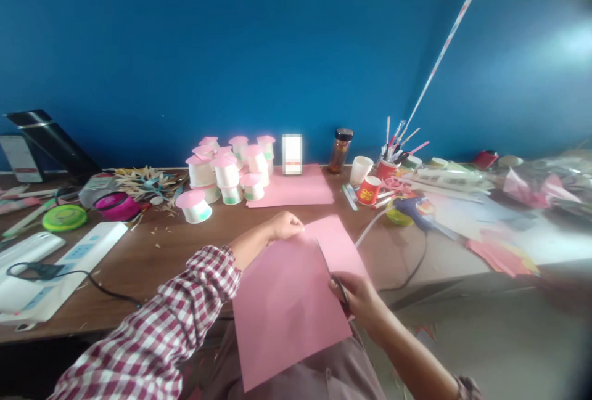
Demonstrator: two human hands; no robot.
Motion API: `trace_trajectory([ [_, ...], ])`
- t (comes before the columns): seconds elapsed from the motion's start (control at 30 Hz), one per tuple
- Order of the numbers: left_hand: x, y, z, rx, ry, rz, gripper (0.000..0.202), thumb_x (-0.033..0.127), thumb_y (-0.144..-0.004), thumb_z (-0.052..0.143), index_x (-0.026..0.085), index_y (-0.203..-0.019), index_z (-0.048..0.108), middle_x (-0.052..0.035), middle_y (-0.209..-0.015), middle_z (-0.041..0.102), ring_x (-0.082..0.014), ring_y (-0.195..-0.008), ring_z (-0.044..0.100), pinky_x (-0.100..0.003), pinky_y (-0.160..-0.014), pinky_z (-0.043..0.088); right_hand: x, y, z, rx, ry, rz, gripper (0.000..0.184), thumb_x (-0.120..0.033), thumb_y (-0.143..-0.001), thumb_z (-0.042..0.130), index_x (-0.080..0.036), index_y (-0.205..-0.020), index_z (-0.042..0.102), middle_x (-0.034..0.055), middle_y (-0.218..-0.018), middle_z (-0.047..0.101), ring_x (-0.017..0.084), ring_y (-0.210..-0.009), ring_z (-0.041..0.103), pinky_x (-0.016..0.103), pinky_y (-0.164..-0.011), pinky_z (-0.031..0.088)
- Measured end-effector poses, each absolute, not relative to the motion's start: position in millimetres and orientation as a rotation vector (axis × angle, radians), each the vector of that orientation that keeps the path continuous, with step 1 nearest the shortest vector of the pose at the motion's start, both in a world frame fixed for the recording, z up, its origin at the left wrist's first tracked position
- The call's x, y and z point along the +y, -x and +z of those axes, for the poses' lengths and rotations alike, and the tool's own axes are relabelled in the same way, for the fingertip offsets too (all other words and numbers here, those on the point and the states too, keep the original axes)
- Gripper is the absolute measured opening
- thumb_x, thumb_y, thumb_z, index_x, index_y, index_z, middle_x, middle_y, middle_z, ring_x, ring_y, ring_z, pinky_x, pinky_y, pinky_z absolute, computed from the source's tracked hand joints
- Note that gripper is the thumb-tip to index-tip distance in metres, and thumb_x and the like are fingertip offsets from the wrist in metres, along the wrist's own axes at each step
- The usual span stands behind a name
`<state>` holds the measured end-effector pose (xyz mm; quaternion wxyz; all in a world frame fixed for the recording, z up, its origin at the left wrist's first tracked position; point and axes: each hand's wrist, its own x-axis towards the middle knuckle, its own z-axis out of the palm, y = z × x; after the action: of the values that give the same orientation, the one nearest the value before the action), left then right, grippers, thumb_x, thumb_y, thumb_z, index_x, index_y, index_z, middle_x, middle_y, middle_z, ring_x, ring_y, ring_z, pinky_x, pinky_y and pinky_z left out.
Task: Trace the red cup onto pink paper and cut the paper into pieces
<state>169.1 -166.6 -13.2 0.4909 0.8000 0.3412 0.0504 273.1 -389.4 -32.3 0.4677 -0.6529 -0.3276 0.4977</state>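
Observation:
A large sheet of pink paper (287, 301) reaches from the table edge down over my lap. My left hand (285, 226) pinches its far edge, with the fingers closed on it. In my right hand (358, 301) is a pair of scissors (341, 289) with dark handles. Their blades lie along a cut line in the sheet, with a narrower pink strip (340, 240) to the right of it. How far the blades are apart I cannot make out. Beyond my left hand, white paper cups with pink paper tops (226, 172) stand stacked and grouped.
More pink sheets (296, 190) lie at the back by the wall. A dark-lidded bottle (341, 150), a red paper cup (369, 190) and a cup of brushes (388, 167) stand to the right. A blue glue gun (414, 208) trails a cord. Power strips (87, 258) lie at left.

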Motion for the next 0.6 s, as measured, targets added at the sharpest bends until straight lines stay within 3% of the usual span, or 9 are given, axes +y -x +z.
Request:
trace_trajectory([
  [0.2, -166.1, -168.9, -13.5, 0.832, -1.945, 0.118, 0.024, 0.034, -0.065, 0.060, 0.016, -0.076, 0.071, 0.0015, -0.062, 0.063, -0.0135, -0.061, 0.053, -0.023, -0.056, 0.039, -389.1, -274.2, -37.7, -0.782, 1.562, 1.241, 0.048, -0.060, -0.068, 0.064, -0.013, -0.081, 0.064, -0.0055, -0.050, 0.045, 0.007, -0.041, 0.040, 0.017, -0.036, 0.029],
  [0.4, -165.5, -168.7, -14.7, 0.835, -1.947, 0.110, 0.023, 0.034, -0.065, 0.059, 0.016, -0.074, 0.070, 0.0025, -0.059, 0.061, -0.0124, -0.057, 0.051, -0.023, -0.055, 0.038, -389.1, -274.8, -38.8, -0.816, 1.534, 1.226, 0.043, -0.057, -0.069, 0.065, -0.013, -0.069, 0.060, -0.0064, -0.049, 0.043, 0.005, -0.040, 0.039, 0.016, -0.036, 0.029],
  [0.6, -164.1, -168.0, -15.6, 0.833, -1.945, 0.120, 0.023, 0.034, -0.064, 0.059, 0.016, -0.073, 0.070, 0.0033, -0.059, 0.060, -0.0122, -0.057, 0.051, -0.022, -0.055, 0.037, -386.9, -276.3, -38.6, -0.841, 1.615, 1.217, 0.048, -0.058, -0.068, 0.064, -0.013, -0.085, 0.064, -0.0055, -0.051, 0.046, 0.006, -0.041, 0.041, 0.016, -0.035, 0.031],
])
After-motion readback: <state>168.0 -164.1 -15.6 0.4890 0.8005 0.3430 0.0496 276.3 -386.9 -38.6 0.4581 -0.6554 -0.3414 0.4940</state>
